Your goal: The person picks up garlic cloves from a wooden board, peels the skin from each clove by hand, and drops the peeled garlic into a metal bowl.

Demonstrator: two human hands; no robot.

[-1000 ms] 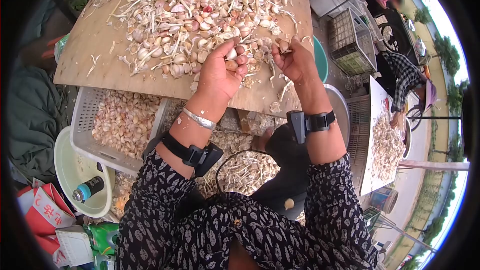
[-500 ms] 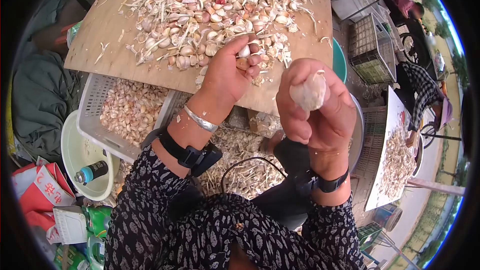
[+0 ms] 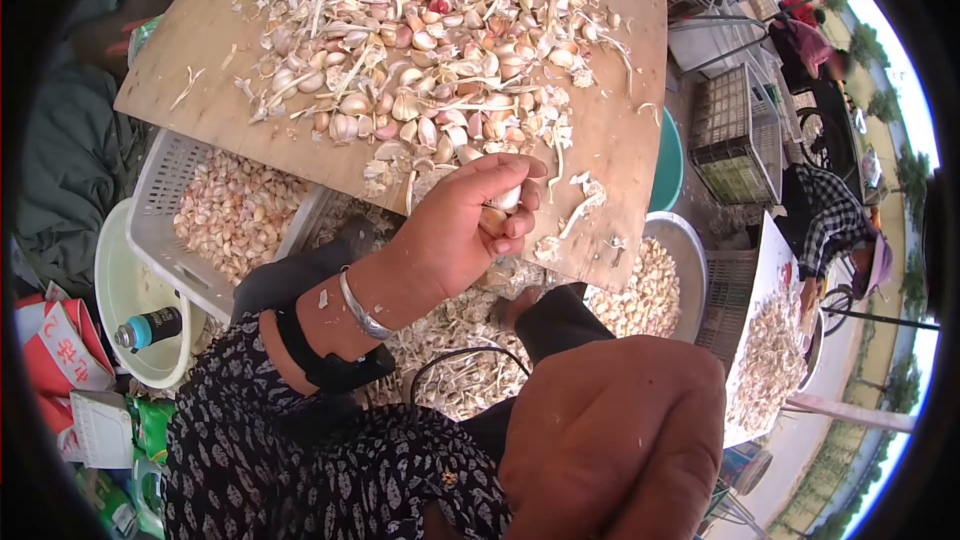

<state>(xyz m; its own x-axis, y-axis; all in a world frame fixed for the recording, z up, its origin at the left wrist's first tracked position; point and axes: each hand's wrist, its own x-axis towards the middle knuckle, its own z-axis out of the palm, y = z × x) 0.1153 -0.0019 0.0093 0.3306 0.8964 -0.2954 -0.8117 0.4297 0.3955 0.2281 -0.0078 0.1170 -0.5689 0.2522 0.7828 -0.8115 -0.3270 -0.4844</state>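
My left hand point(image 3: 480, 215) is curled round garlic cloves point(image 3: 506, 199), pale ones showing between thumb and fingers, just over the near edge of the wooden board point(image 3: 200, 105). A silver bangle and a black band circle that wrist. Very close to the camera at lower right, my right hand point(image 3: 615, 430) appears as a large closed shape seen from its back. Its fingertips and whatever they grip are hidden. Spread across the board is a heap of garlic cloves point(image 3: 430, 40) with dry stalks and skins.
Below the board's left side sits a grey crate point(image 3: 150, 210) of cloves. A pale basin point(image 3: 108, 260) holds a bottle point(image 3: 150, 328). To the right are a metal bowl point(image 3: 690, 250) of cloves and a teal basin point(image 3: 669, 168). Another person point(image 3: 835, 210) works beyond.
My right hand has come down and nearer the camera from beside the board, and the garlic it held is out of sight. My left hand sits lower in view, still holding cloves.
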